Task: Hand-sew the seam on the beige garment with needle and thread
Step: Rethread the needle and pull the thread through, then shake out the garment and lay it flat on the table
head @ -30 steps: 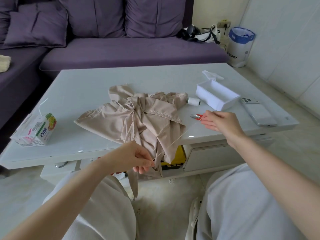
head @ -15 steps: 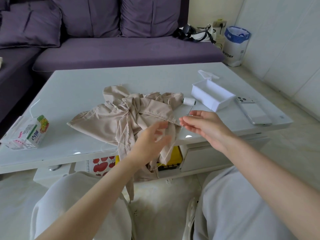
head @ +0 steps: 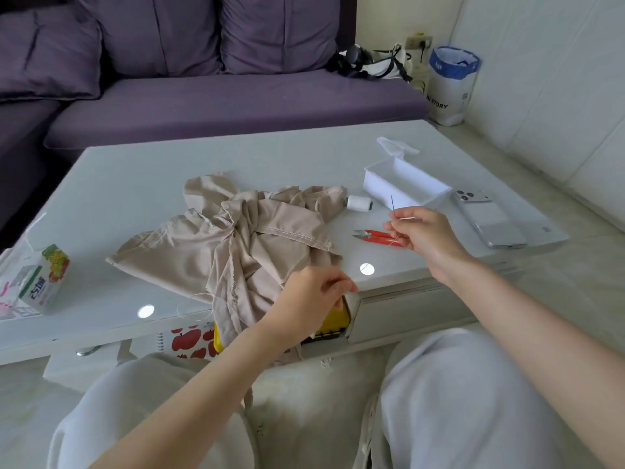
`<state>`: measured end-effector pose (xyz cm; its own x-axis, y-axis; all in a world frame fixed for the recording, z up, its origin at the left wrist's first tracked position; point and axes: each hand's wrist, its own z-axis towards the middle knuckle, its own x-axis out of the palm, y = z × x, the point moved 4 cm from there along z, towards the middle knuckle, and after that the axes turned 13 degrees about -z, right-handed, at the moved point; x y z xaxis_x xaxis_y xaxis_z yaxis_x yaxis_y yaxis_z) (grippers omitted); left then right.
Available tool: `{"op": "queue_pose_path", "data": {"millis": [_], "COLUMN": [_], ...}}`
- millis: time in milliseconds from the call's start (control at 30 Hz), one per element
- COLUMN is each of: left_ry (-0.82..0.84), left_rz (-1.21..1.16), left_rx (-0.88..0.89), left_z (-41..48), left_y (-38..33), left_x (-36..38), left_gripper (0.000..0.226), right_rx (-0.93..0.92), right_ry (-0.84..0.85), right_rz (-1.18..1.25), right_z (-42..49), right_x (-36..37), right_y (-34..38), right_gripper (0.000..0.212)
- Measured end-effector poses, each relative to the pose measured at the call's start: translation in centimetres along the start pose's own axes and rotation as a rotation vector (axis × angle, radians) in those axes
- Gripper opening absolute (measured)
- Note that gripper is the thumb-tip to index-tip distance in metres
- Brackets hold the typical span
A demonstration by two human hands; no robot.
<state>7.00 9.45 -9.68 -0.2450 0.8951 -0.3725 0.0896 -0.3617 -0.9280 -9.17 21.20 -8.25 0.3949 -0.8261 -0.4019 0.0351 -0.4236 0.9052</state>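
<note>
Two hands, well apart: right hand (head: 422, 235) above the table's (head: 135, 204) near right part, fingertips pinched on the needle (head: 392, 204), upright, point up. Leftward, the beige garment (head: 236, 245), spilling over the near edge, gripped there by left hand (head: 314, 296). Needle likely leftward next.

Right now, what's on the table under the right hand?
Red thread snips: their blades and most of both handles show beside the right hand, which pinches the needle. The handle ends are covered by its fingers.
</note>
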Motion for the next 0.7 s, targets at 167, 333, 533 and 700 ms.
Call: {"op": "queue_pose_path", "data": {"millis": [167, 333, 533, 700], "left_ry": [-0.023, -0.088, -0.091, 0.017], "left_rz": [0.142, 0.422, 0.681, 0.630], "left_rx": [0.054, 0.151, 0.096, 0.014], "left_z": [2.8, 5.7, 7.2, 7.1], "left_y": [0.3, 0.8, 3.5, 4.9], "left_x": [-0.5, -1.2, -3.2, -3.3], "left_gripper": [0.019, 0.024, 0.034, 0.035], "right_rx": [-0.097, -0.190, -0.204, -0.241], "right_ry": [-0.073, -0.117, -0.090, -0.111], "right_rz": [-0.245, -0.538, -0.754, -0.811], "right_z": [4.1, 7.7, 9.5, 9.4], "right_x": [0.4, 1.4, 2.3, 3.1], "right_y": [-0.6, -1.6, -3.6, -3.8], "right_gripper": [0.012, 0.013, 0.022, 0.023]}}
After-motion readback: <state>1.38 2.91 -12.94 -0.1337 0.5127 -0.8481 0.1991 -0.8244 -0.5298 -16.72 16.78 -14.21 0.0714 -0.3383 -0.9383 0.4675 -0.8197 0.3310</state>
